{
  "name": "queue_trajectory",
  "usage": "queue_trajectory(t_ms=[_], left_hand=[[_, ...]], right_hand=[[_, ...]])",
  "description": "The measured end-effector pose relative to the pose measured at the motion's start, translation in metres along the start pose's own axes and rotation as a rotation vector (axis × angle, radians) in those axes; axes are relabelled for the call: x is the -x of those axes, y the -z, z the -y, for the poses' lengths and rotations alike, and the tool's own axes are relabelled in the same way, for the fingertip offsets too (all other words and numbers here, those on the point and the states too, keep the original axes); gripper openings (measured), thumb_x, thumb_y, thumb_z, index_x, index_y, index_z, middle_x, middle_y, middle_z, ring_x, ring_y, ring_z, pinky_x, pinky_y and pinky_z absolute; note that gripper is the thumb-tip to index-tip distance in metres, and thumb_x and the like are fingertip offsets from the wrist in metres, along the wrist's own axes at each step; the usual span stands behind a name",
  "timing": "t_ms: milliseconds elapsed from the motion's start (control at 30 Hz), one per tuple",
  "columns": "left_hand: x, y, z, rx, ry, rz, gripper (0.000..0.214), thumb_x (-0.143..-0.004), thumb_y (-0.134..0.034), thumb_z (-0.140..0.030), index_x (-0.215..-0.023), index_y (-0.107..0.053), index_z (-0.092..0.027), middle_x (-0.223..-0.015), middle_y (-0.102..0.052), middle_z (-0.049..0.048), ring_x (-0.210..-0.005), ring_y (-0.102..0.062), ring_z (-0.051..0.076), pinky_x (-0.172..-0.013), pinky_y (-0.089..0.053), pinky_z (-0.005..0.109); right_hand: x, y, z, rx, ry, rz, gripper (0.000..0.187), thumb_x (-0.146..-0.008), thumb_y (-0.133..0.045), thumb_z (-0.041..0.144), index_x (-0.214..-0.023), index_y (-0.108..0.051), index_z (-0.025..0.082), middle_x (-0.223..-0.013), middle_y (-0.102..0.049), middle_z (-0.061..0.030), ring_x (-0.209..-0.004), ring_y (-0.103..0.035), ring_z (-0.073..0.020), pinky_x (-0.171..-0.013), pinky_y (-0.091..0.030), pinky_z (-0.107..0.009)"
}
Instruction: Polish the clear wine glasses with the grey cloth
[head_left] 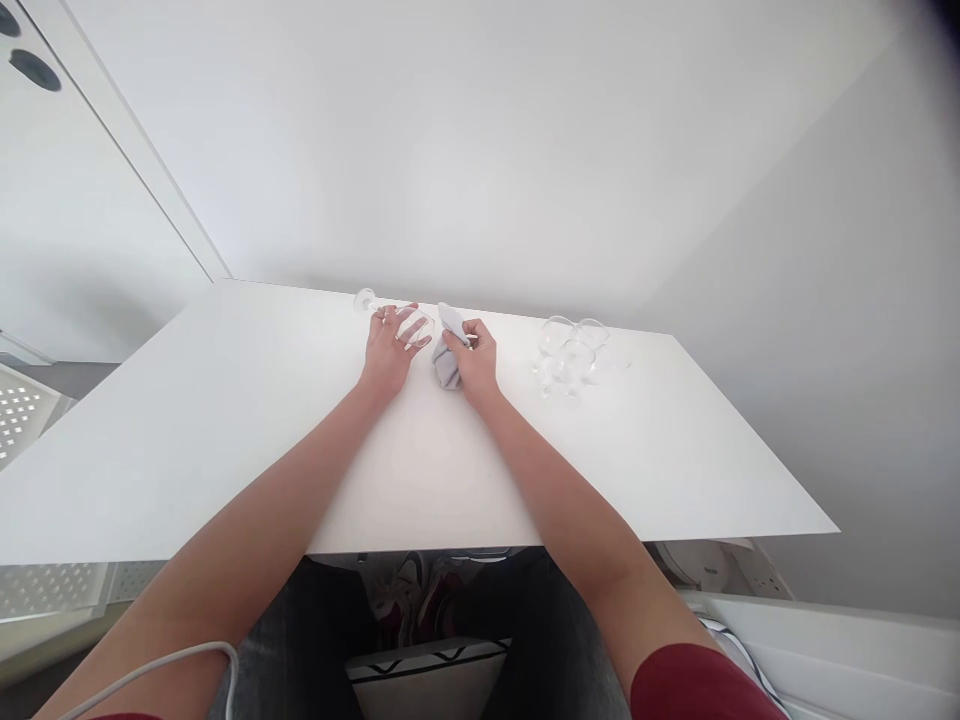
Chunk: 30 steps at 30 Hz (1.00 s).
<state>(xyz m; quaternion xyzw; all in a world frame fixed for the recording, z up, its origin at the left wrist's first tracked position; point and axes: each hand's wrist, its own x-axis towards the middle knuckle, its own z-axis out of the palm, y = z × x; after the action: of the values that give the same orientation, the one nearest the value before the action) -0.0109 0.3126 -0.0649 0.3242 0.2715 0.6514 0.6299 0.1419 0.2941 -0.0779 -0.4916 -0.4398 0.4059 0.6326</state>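
Note:
A clear stemmed glass [424, 327] is tilted on its side in my left hand [389, 345], its round foot [364, 300] pointing to the left and its bowl facing right. The fingers of that hand lie around the bowl and stem. Just right of the bowl's rim, my right hand [477, 356] pinches a light grey cloth [448, 368], which is folded and bunched. A small gap shows between cloth and glass. Both hands are over the far part of the white table [420, 490].
Several clear glasses [574, 355] stand close together on the table to the right of my right hand. A white wall [465, 150] rises behind the table's far edge. At the lower left is a white perforated basket [22, 410]. A white cable [172, 655] crosses my left forearm.

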Motion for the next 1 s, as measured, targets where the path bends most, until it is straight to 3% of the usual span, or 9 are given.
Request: queue_trajectory(t_ms=[133, 333, 433, 567, 667, 867, 1000], left_hand=[[0.002, -0.002, 0.002, -0.005, 0.09, 0.092, 0.044, -0.094, -0.079, -0.066, -0.106, -0.062, -0.027, -0.143, -0.073, 0.0099, -0.126, -0.074, 0.029, -0.086, -0.063, 0.036], [-0.002, 0.0, 0.004, 0.026, 0.049, 0.103, 0.046, -0.09, -0.086, -0.063, -0.104, -0.063, -0.025, -0.133, -0.076, 0.0073, -0.12, -0.075, 0.026, -0.089, -0.062, 0.035], [-0.004, 0.001, 0.004, 0.031, 0.042, 0.074, 0.046, -0.091, -0.084, -0.063, -0.102, -0.063, -0.025, -0.13, -0.078, 0.0078, -0.118, -0.075, 0.025, -0.095, -0.061, 0.035], [-0.005, 0.003, 0.005, 0.05, -0.006, 0.052, 0.041, -0.094, -0.083, -0.059, -0.1, -0.062, -0.025, -0.128, -0.077, 0.0075, -0.109, -0.078, 0.023, -0.091, -0.061, 0.034], [-0.006, 0.004, 0.005, 0.075, -0.03, 0.014, 0.04, -0.095, -0.081, -0.06, -0.099, -0.063, -0.024, -0.132, -0.075, 0.009, -0.108, -0.078, 0.023, -0.093, -0.061, 0.036], [-0.008, 0.007, -0.002, 0.108, -0.086, -0.112, 0.04, -0.098, -0.078, -0.061, -0.099, -0.063, -0.024, -0.137, -0.074, 0.0104, -0.121, -0.076, 0.025, -0.104, -0.06, 0.039], [-0.01, 0.012, -0.004, 0.127, -0.097, -0.211, 0.037, -0.103, -0.069, -0.063, -0.102, -0.063, -0.026, -0.147, -0.071, 0.0083, -0.135, -0.071, 0.024, -0.111, -0.058, 0.037]], right_hand=[[-0.001, -0.002, -0.002, -0.074, 0.017, 0.096, 0.047, -0.084, -0.079, 0.061, -0.096, -0.057, 0.021, -0.088, -0.054, 0.0004, -0.079, -0.049, -0.0113, -0.07, -0.043, -0.024], [-0.001, -0.003, -0.003, -0.152, 0.002, 0.165, 0.049, -0.084, -0.073, 0.065, -0.1, -0.061, 0.021, -0.099, -0.063, -0.0022, -0.091, -0.056, -0.0134, -0.08, -0.051, -0.026], [-0.002, -0.002, -0.004, -0.107, 0.022, 0.131, 0.05, -0.085, -0.072, 0.066, -0.099, -0.064, 0.02, -0.103, -0.065, -0.0041, -0.091, -0.054, -0.0135, -0.077, -0.048, -0.025], [-0.006, 0.001, -0.006, -0.146, -0.008, -0.005, 0.054, -0.085, -0.07, 0.071, -0.092, -0.051, 0.021, -0.092, -0.057, -0.0014, -0.083, -0.051, -0.0122, -0.072, -0.046, -0.023], [-0.008, 0.004, -0.005, -0.154, -0.059, -0.013, 0.057, -0.087, -0.068, 0.074, -0.094, -0.046, 0.022, -0.088, -0.054, -0.0004, -0.079, -0.05, -0.0122, -0.069, -0.045, -0.023], [-0.01, 0.01, -0.001, -0.228, -0.097, 0.016, 0.055, -0.082, -0.075, 0.058, -0.122, -0.052, 0.028, -0.095, -0.063, -0.0006, -0.082, -0.058, -0.015, -0.073, -0.05, -0.026], [-0.011, 0.014, -0.001, -0.224, -0.027, -0.015, 0.042, -0.084, -0.072, 0.048, -0.115, -0.059, 0.024, -0.096, -0.061, -0.0015, -0.081, -0.055, -0.0127, -0.071, -0.048, -0.024]])
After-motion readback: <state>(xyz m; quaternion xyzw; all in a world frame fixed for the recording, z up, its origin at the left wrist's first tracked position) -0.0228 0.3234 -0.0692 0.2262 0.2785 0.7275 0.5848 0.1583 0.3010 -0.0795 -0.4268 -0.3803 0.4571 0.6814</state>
